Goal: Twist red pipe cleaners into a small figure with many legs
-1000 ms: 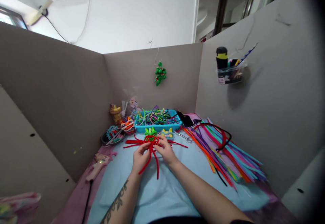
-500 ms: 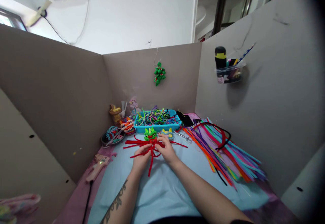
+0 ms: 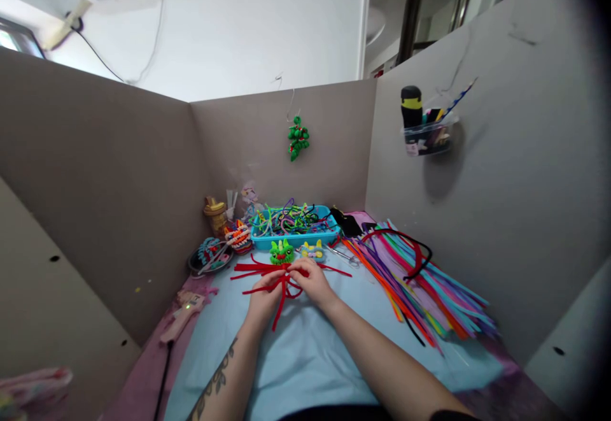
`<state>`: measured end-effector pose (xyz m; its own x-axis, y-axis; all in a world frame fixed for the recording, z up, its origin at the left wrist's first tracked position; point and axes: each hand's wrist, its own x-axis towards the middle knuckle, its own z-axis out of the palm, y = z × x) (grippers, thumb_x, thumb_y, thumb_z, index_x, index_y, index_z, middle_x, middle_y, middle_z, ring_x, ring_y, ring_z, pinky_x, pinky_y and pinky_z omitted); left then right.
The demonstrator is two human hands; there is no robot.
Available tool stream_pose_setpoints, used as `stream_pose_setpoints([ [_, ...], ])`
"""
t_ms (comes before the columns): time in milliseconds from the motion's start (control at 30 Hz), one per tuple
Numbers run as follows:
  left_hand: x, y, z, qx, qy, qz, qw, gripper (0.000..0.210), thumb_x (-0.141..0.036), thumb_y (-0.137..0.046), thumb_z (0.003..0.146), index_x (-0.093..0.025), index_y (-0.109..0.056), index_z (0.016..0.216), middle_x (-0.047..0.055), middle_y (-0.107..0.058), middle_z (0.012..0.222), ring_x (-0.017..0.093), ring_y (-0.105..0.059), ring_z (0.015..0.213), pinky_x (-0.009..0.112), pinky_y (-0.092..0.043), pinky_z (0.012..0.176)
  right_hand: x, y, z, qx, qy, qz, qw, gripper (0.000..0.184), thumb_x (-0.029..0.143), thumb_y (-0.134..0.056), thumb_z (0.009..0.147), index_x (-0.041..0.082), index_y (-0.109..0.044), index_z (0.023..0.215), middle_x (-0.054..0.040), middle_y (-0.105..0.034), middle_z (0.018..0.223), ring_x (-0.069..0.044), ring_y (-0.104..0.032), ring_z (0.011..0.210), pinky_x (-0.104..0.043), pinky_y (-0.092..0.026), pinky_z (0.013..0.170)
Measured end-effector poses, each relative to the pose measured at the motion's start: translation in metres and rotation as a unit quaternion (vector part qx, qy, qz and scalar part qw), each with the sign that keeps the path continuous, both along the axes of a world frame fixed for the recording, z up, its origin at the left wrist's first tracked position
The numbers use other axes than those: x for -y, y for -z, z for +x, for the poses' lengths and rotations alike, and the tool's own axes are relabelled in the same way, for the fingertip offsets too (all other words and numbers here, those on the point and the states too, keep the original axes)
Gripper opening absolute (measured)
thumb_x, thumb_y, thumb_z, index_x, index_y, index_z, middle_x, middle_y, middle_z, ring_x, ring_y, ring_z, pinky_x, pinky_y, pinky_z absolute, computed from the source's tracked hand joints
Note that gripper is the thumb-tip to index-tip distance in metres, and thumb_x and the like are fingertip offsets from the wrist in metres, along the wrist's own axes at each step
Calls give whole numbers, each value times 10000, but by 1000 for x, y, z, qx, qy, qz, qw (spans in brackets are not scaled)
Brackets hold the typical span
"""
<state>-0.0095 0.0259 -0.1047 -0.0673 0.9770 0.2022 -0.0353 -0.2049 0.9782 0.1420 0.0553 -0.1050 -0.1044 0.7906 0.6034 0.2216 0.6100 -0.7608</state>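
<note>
Red pipe cleaners (image 3: 282, 303) stick out in several directions from between my hands, over the light blue cloth. My left hand (image 3: 265, 293) pinches them from the left, fingers closed. From the right, my right hand (image 3: 311, 282) has its thumb and fingertips closed on the same red stems. Their crossing point is partly hidden by my fingers. Just beyond my hands sits a green pipe-cleaner animal head (image 3: 281, 252) with a red mouth. A small yellow and blue pipe-cleaner piece (image 3: 313, 251) lies to the right of it.
A blue tray (image 3: 296, 239) of tangled stems stands at the back. Colourful pipe cleaners (image 3: 420, 287) spread at the right, near metal scissors (image 3: 344, 254). A pink glue gun (image 3: 182, 316) with a cord and a dark bowl (image 3: 193, 265) are at the left. Grey partitions (image 3: 281, 172) enclose the table.
My right fingers have drawn in closer to the crossing of the red stems. The lower loose stem has swung slightly left. The whole view has shifted a little.
</note>
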Motion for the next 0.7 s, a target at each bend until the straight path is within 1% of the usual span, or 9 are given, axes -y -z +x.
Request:
stream_pose_setpoints([
  [67, -2, 4, -1, -2, -1, 2, 1000, 330, -270, -710, 603, -146, -670, 906, 102, -698, 924, 207, -642, 814, 303, -492, 734, 2, -2, 2, 19, 14, 23, 999, 154, 182, -556, 779, 231, -683, 851, -35, -620, 835, -185, -539, 872, -347, -398, 828],
  [167, -5, 10, -2, -1, -5, 6, 1000, 321, -253, -695, 621, -143, -662, 921, 103, -695, 919, 197, -637, 804, 300, -488, 735, 4, -4, 5, 68, 43, 79, 994, 235, 165, -524, 804, 268, -672, 954, -49, -578, 930, -194, -500, 928, -371, -382, 860],
  [233, -6, 13, -3, -8, -9, 7, 1000, 309, -241, -689, 625, -141, -662, 916, 99, -695, 907, 193, -633, 797, 303, -485, 743, 6, -5, 7, 106, 56, 112, 987, 232, 170, -527, 807, 274, -675, 952, -56, -551, 937, -201, -480, 927, -377, -386, 849],
  [333, -5, 12, -3, -11, -23, 2, 1000, 306, -245, -683, 629, -144, -664, 917, 89, -695, 903, 196, -630, 790, 304, -485, 728, 6, -4, 8, 127, 67, 136, 980, 191, 182, -528, 811, 252, -688, 887, -58, -544, 860, -200, -482, 868, -369, -406, 809],
  [433, -4, 8, -2, 3, -33, 0, 999, 329, -246, -685, 629, -128, -660, 935, 98, -694, 906, 194, -630, 768, 302, -484, 705, 5, 0, 7, 114, 42, 132, 984, 211, 171, -498, 823, 243, -684, 892, -58, -578, 831, -195, -513, 843, -340, -434, 768],
  [567, -2, 0, -2, 24, -32, -15, 999, 339, -227, -712, 590, -116, -665, 906, 95, -703, 858, 198, -633, 736, 312, -483, 688, 3, 6, 3, 74, 4, 86, 994, 206, 182, -499, 817, 248, -680, 892, -44, -645, 834, -183, -576, 813, -322, -464, 743],
  [633, -1, -3, -2, 21, -39, -13, 999, 331, -223, -724, 567, -124, -675, 880, 92, -705, 858, 208, -636, 753, 321, -483, 703, 3, 7, 2, 55, 1, 65, 996, 192, 186, -512, 803, 243, -683, 867, -36, -665, 832, -178, -592, 791, -320, -468, 736],
  [700, 0, -5, -2, 15, -39, -9, 999, 320, -223, -726, 562, -134, -681, 866, 92, -705, 873, 214, -638, 777, 325, -482, 725, 4, 6, 1, 57, 7, 56, 997, 181, 177, -527, 782, 241, -687, 838, -27, -678, 812, -179, -591, 782, -321, -462, 735],
])
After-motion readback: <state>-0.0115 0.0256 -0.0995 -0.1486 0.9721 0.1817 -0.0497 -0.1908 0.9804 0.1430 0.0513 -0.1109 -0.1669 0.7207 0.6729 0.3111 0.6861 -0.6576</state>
